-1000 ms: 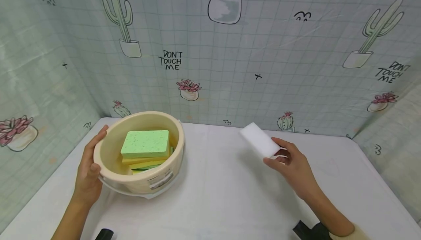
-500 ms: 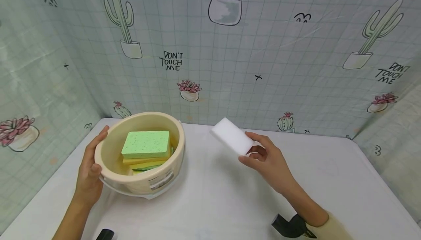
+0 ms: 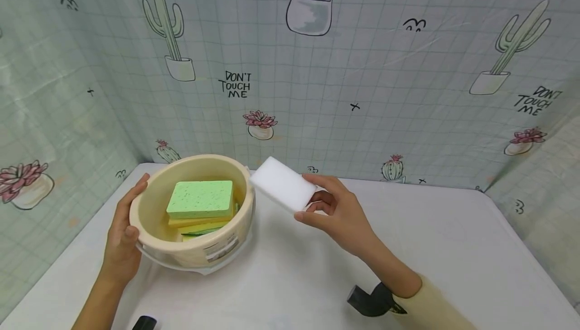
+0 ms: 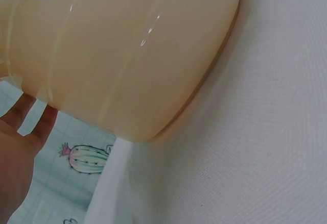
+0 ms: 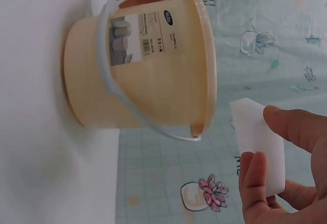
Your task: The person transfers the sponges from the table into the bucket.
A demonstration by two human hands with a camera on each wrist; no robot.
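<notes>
R hand point(image 3: 337, 214) pinches white rectangular foam sponge point(image 3: 283, 189), now frame centre just beside the rim of the beige plastic bucket point(image 3: 199, 252), moved left from mid-right over 1 s. L hand point(image 3: 122, 229) grips bucket's left rim on the white desk point(image 3: 453, 249); green/yellow sponges point(image 3: 201, 199) inside.

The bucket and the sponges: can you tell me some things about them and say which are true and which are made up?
1. The right hand holds a white sponge. True.
2. The bucket is empty. False: it holds stacked sponges, a green sponge on top.
3. The left hand grips the bucket's rim. True.
4. The white sponge lies on the table. False: it is held in the air beside the bucket's rim.
5. The bucket is blue. False: it is cream.
</notes>
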